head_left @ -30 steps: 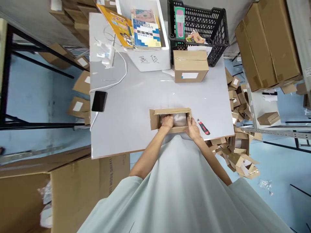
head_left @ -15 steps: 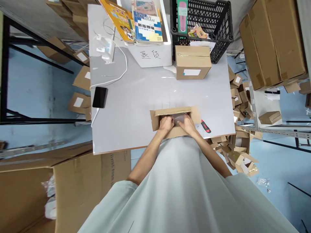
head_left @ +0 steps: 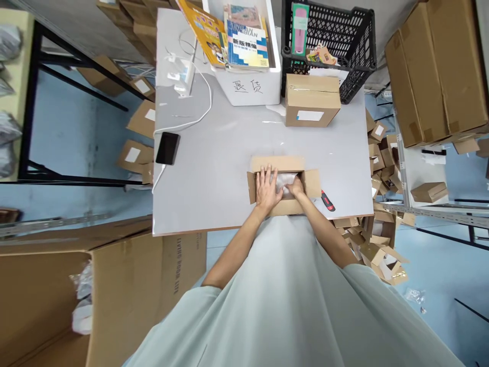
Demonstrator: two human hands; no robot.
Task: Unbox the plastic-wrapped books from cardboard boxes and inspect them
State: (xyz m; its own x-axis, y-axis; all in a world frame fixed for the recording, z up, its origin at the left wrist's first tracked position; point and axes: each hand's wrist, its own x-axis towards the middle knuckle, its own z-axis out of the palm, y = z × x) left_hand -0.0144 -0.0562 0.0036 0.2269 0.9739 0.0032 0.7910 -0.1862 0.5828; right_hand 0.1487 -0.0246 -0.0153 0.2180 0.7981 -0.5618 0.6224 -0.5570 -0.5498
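Observation:
An open cardboard box [head_left: 281, 164] lies near the front edge of the white table [head_left: 214, 168], its flaps folded out. Inside shows a clear plastic-wrapped item [head_left: 286, 179]. My left hand [head_left: 266, 187] rests flat on the box's left part, fingers stretched out over the wrap. My right hand [head_left: 296, 187] is curled inside the box, its fingers closed on the plastic wrap. A red utility knife [head_left: 327, 200] lies on the table just right of the box.
At the table's back stand a sealed cardboard box [head_left: 312, 100], a white bin [head_left: 252, 89] of books and a black crate [head_left: 332, 35]. A black phone [head_left: 167, 148] on a white cable lies at left. Cardboard boxes litter the floor right and left.
The far flap has folded back flat. My left hand went from curled to spread flat over the contents. My right hand stayed inside the box on the wrap.

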